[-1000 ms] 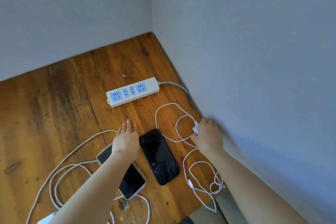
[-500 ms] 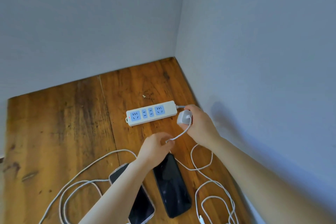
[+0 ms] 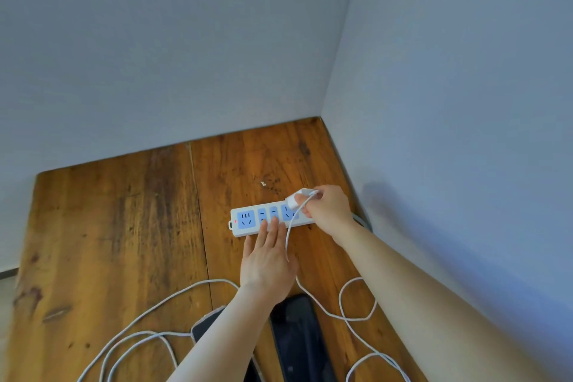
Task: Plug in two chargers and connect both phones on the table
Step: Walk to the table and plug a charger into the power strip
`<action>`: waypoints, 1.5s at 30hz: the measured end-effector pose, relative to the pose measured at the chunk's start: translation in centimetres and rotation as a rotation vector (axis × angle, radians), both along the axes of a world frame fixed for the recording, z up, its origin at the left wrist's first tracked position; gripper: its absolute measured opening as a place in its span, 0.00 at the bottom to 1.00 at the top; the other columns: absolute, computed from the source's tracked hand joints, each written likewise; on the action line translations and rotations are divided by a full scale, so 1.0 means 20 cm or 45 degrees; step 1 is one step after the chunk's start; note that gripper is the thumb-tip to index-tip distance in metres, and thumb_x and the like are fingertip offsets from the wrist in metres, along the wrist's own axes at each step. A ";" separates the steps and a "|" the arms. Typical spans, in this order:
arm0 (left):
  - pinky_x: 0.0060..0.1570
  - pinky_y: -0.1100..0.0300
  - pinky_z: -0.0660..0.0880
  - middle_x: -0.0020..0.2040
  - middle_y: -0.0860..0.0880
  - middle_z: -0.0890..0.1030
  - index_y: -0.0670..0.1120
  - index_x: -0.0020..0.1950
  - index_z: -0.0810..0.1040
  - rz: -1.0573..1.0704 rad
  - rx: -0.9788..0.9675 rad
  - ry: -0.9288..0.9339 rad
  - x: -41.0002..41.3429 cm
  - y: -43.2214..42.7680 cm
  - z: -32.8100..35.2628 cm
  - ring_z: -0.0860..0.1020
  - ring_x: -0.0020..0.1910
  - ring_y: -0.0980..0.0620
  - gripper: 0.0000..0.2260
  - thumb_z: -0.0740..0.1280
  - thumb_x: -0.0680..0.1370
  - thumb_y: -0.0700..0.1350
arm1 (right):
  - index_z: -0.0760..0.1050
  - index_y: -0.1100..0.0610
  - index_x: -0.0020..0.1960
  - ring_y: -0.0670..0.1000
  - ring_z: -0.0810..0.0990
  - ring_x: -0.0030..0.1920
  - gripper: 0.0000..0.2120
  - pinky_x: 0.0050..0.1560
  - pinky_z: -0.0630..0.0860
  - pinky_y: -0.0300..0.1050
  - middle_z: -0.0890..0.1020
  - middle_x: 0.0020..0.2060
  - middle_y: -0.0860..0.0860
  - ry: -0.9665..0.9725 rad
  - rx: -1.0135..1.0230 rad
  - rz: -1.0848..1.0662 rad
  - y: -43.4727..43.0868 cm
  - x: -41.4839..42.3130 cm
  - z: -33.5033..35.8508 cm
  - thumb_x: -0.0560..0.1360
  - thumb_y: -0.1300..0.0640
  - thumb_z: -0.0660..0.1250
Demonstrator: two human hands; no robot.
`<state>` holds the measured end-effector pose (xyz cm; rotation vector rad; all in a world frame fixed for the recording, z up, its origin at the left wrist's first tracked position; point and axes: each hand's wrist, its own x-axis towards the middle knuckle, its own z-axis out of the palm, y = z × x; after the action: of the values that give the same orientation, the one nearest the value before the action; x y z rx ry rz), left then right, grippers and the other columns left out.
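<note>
A white power strip (image 3: 245, 223) with blue sockets lies on the wooden table (image 3: 124, 226) near the corner. My right hand (image 3: 328, 211) grips a white charger plug (image 3: 294, 201) right over the strip's right-hand socket; its white cable (image 3: 341, 316) trails down across the table. My left hand (image 3: 266, 260) lies flat with spread fingers, fingertips pressing the strip's front edge. A black phone (image 3: 297, 341) lies face up below my hands. A second phone (image 3: 206, 327) with a light rim is mostly hidden under my left forearm.
A second white cable (image 3: 139, 335) loops over the table's lower left. Grey walls close off the table at the back and on the right. The table's left edge (image 3: 26, 242) drops to the floor.
My right hand lifted the charger plug from beside the wall and carried it to the strip's right socket. My left hand left the phones and moved forward onto the strip.
</note>
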<state>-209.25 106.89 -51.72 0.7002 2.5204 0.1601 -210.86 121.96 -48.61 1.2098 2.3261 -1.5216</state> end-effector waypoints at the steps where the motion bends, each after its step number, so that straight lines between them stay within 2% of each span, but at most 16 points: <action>1: 0.74 0.48 0.40 0.79 0.51 0.39 0.50 0.78 0.39 -0.002 -0.032 -0.017 -0.01 0.01 0.00 0.36 0.76 0.49 0.30 0.50 0.82 0.56 | 0.75 0.58 0.57 0.48 0.81 0.42 0.16 0.31 0.73 0.33 0.82 0.53 0.56 -0.023 0.000 -0.013 0.00 -0.01 -0.01 0.74 0.50 0.70; 3: 0.74 0.49 0.41 0.79 0.51 0.39 0.49 0.78 0.39 -0.004 -0.061 -0.035 -0.01 0.02 -0.01 0.37 0.77 0.49 0.29 0.49 0.82 0.56 | 0.75 0.58 0.59 0.49 0.82 0.43 0.18 0.31 0.73 0.33 0.82 0.54 0.56 -0.070 0.018 -0.005 0.01 -0.03 -0.01 0.74 0.49 0.70; 6: 0.74 0.49 0.43 0.79 0.51 0.40 0.50 0.78 0.39 -0.009 -0.076 -0.053 -0.02 0.02 0.00 0.38 0.77 0.49 0.29 0.50 0.82 0.55 | 0.71 0.55 0.67 0.50 0.81 0.49 0.25 0.30 0.72 0.32 0.78 0.61 0.55 -0.077 0.090 0.062 0.01 -0.04 0.00 0.73 0.48 0.71; 7: 0.74 0.49 0.43 0.79 0.51 0.40 0.50 0.78 0.39 -0.008 -0.077 -0.055 -0.02 0.02 0.00 0.38 0.77 0.49 0.29 0.51 0.82 0.55 | 0.71 0.55 0.67 0.49 0.81 0.46 0.25 0.29 0.70 0.31 0.78 0.61 0.54 -0.073 0.123 0.097 0.01 -0.05 0.01 0.73 0.47 0.71; 9: 0.74 0.49 0.43 0.79 0.51 0.39 0.50 0.78 0.39 -0.012 -0.078 -0.059 -0.02 0.02 0.00 0.38 0.77 0.49 0.29 0.51 0.82 0.54 | 0.76 0.55 0.62 0.46 0.79 0.38 0.22 0.28 0.69 0.31 0.81 0.57 0.54 -0.080 0.195 0.168 0.00 -0.07 0.02 0.72 0.46 0.71; 10: 0.74 0.49 0.43 0.79 0.51 0.39 0.50 0.78 0.38 -0.018 -0.082 -0.060 -0.02 0.02 0.01 0.37 0.77 0.49 0.29 0.50 0.82 0.54 | 0.77 0.55 0.61 0.46 0.79 0.37 0.21 0.27 0.69 0.31 0.82 0.55 0.55 -0.086 0.231 0.204 -0.01 -0.08 0.02 0.71 0.46 0.72; 16: 0.74 0.49 0.45 0.79 0.50 0.39 0.50 0.77 0.37 -0.035 -0.088 -0.058 -0.02 0.01 0.01 0.37 0.77 0.48 0.29 0.50 0.82 0.54 | 0.77 0.55 0.63 0.47 0.78 0.37 0.24 0.28 0.72 0.33 0.83 0.54 0.55 -0.176 0.389 0.320 -0.06 -0.12 0.05 0.70 0.47 0.73; 20: 0.74 0.49 0.45 0.79 0.50 0.38 0.49 0.77 0.37 -0.060 -0.111 -0.061 -0.02 0.02 0.01 0.37 0.77 0.48 0.29 0.50 0.82 0.54 | 0.77 0.56 0.62 0.51 0.83 0.44 0.25 0.29 0.71 0.33 0.83 0.54 0.55 -0.226 0.473 0.353 -0.10 -0.14 0.06 0.70 0.46 0.74; 26: 0.74 0.49 0.46 0.79 0.50 0.39 0.49 0.78 0.39 -0.069 -0.123 -0.059 -0.03 0.02 0.01 0.38 0.77 0.48 0.29 0.51 0.82 0.54 | 0.76 0.58 0.60 0.54 0.83 0.47 0.21 0.36 0.75 0.38 0.83 0.53 0.56 -0.295 0.544 0.368 -0.13 -0.16 0.10 0.71 0.49 0.73; 30: 0.74 0.49 0.46 0.80 0.50 0.43 0.50 0.79 0.40 -0.045 -0.078 -0.075 -0.03 0.01 0.00 0.41 0.78 0.48 0.30 0.51 0.82 0.55 | 0.75 0.59 0.53 0.53 0.82 0.46 0.14 0.39 0.77 0.41 0.83 0.49 0.56 -0.276 0.605 0.391 -0.19 -0.14 0.09 0.72 0.53 0.72; 34: 0.74 0.49 0.46 0.80 0.51 0.43 0.51 0.79 0.39 -0.033 -0.077 -0.075 -0.05 0.02 -0.01 0.40 0.77 0.49 0.30 0.52 0.82 0.55 | 0.75 0.60 0.54 0.54 0.82 0.49 0.16 0.45 0.80 0.45 0.83 0.50 0.57 -0.248 0.627 0.416 -0.21 -0.13 0.07 0.72 0.52 0.73; 38: 0.74 0.49 0.46 0.79 0.50 0.41 0.50 0.78 0.38 -0.035 -0.113 -0.071 -0.03 0.02 -0.02 0.39 0.77 0.49 0.30 0.51 0.82 0.55 | 0.75 0.59 0.54 0.54 0.82 0.48 0.17 0.44 0.79 0.44 0.83 0.50 0.56 -0.247 0.631 0.424 -0.19 -0.13 0.06 0.72 0.51 0.73; 42: 0.74 0.47 0.46 0.80 0.50 0.41 0.50 0.78 0.39 -0.043 -0.169 -0.070 -0.05 0.04 -0.01 0.40 0.77 0.48 0.31 0.52 0.82 0.55 | 0.75 0.59 0.53 0.53 0.81 0.45 0.16 0.38 0.74 0.41 0.83 0.48 0.56 -0.245 0.671 0.491 -0.18 -0.13 0.07 0.72 0.50 0.73; 45: 0.74 0.45 0.46 0.80 0.50 0.43 0.49 0.79 0.39 -0.024 -0.217 -0.085 -0.05 0.05 0.04 0.42 0.78 0.48 0.31 0.52 0.81 0.56 | 0.74 0.59 0.55 0.53 0.80 0.47 0.16 0.40 0.75 0.42 0.82 0.50 0.56 -0.250 0.691 0.582 -0.18 -0.10 0.08 0.73 0.51 0.72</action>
<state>-210.18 107.93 -50.96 0.6391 2.4282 -0.0377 -212.96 118.45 -46.95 0.7643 2.7051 -0.6206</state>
